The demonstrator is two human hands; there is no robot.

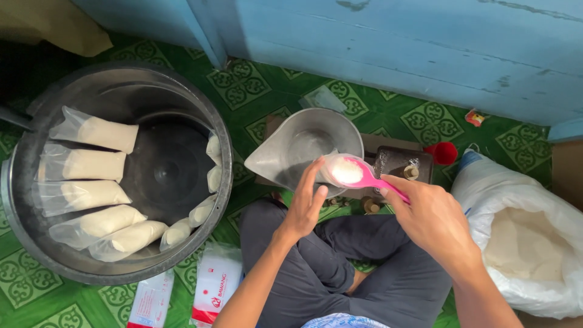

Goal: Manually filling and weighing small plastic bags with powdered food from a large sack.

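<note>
Green floor (261, 91) w/ pot (36, 243) (sack (486, 188) too)

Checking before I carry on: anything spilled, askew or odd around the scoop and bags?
No spill shows. The pink scoop sits in the small bag above the metal pan. Filled bags lean in a ring inside the pot. The sack stands open.

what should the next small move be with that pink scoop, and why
Probably tip the pink scoop further so its white powder slides into the small clear bag. The right hand holds the loaded scoop at the bag's mouth, the left hand holds the bag over the metal scale pan.
</note>
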